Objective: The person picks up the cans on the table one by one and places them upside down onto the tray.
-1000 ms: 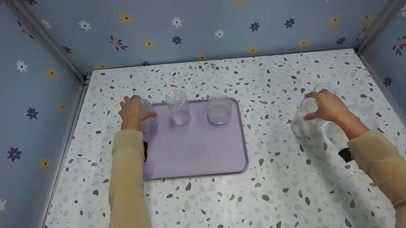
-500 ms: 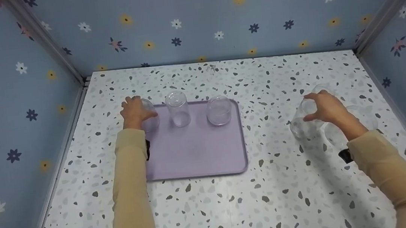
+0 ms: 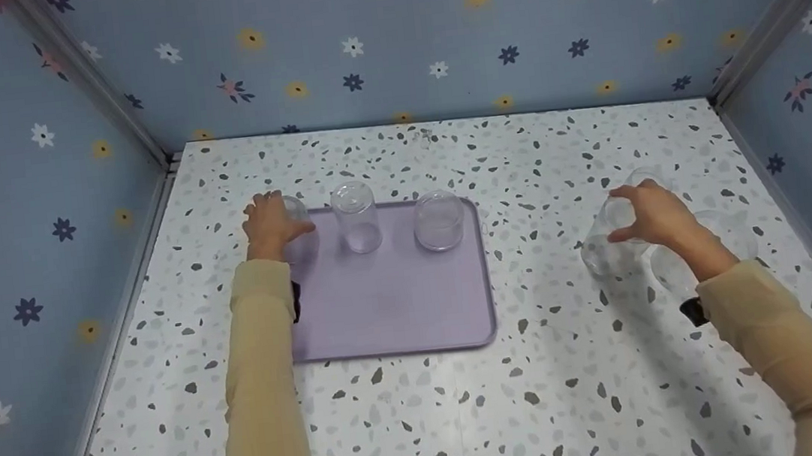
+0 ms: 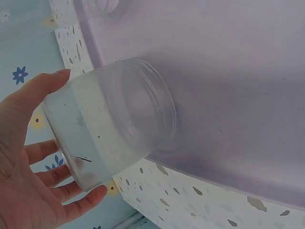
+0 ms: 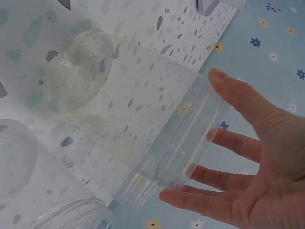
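At the tray's back left corner, my left hand [image 3: 271, 225] grips a clear jar [image 3: 301, 240]. The left wrist view shows thumb and fingers of the hand [image 4: 43, 157] around the base of that jar [image 4: 109, 119], its rim end toward the tray. On the right, my right hand [image 3: 657, 215] grips a tall clear jar [image 3: 604, 246]; in the right wrist view the thumb and fingers of the hand [image 5: 248, 157] surround the rim end of this jar [image 5: 143, 95], and its rounded base rests toward the table. A clear tall jar [image 3: 358, 221] and a wider one [image 3: 439, 221] stand on the purple tray [image 3: 391, 305].
More clear jars stand near my right hand, one [image 3: 670, 268] beside the wrist and another [image 3: 643, 176] behind the hand. The speckled table [image 3: 559, 393] is enclosed by flowered panels [image 3: 431, 36] at the back and sides.
My left hand and sleeve have shifted slightly to the right since a second ago. The right hand keeps its place on the jar.
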`<move>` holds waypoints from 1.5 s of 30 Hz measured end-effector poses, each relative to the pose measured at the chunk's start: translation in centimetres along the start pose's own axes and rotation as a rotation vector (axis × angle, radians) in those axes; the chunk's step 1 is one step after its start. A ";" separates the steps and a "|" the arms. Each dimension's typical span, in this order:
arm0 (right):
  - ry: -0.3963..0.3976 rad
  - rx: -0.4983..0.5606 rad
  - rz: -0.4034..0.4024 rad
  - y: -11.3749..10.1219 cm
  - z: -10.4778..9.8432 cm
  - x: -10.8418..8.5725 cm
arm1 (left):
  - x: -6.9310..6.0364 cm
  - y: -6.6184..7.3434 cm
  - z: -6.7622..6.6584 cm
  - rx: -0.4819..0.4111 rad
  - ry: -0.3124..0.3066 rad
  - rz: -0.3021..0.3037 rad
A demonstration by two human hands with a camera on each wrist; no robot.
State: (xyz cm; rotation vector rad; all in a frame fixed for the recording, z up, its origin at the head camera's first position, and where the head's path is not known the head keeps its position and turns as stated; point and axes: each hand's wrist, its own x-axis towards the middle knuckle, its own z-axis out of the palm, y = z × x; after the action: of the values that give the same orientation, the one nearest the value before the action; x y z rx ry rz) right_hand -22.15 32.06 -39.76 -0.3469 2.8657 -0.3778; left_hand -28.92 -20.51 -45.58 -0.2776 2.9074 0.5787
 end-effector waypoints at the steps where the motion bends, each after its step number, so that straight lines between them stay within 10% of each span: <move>1: 0.002 0.001 0.001 0.0 0.0 0.0 | 0.0 0.0 0.0 -0.003 -0.002 0.001; 30: -0.009 0.017 0.003 0.2 -0.4 -0.4 | -2.1 0.0 -2.1 -0.029 -0.007 0.080; 45: 0.037 0.135 -0.002 0.8 0.2 -1.1 | -4.1 1.6 -2.1 -0.124 0.160 0.143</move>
State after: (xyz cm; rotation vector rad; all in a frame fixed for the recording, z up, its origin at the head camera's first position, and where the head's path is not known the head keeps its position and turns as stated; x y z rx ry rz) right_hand -21.25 33.05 -39.93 -0.3216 2.8564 -0.5812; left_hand -25.57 -19.31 -42.26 -0.1384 3.0690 0.7957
